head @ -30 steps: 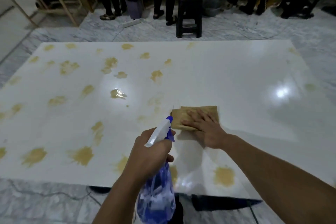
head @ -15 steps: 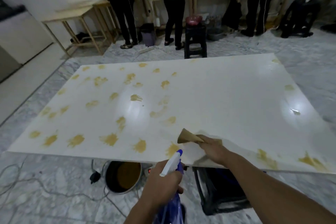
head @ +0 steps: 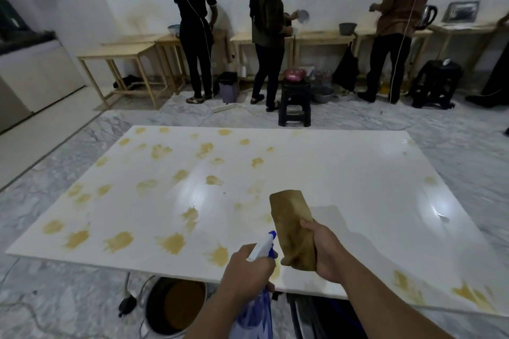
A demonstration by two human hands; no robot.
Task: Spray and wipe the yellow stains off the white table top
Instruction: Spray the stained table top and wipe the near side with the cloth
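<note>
The white table top (head: 344,187) carries several yellow stains (head: 170,242) over its left half and a few at the near right corner (head: 468,294). My left hand (head: 248,270) grips a blue spray bottle (head: 256,311) with a white trigger head, held near the table's front edge. My right hand (head: 327,250) holds a folded, yellow-stained cloth (head: 292,228) lifted off the surface, standing upright above the front middle of the table.
A dark bucket with brownish liquid (head: 176,305) stands on the marble floor under the front edge, with cables beside it. A black stool (head: 294,102) stands beyond the far edge. Three persons (head: 267,36) work at wooden benches along the back wall.
My right hand has lifted the cloth from flat on the table to upright in the air. The view has pulled back and tilted up, showing the whole table and room.
</note>
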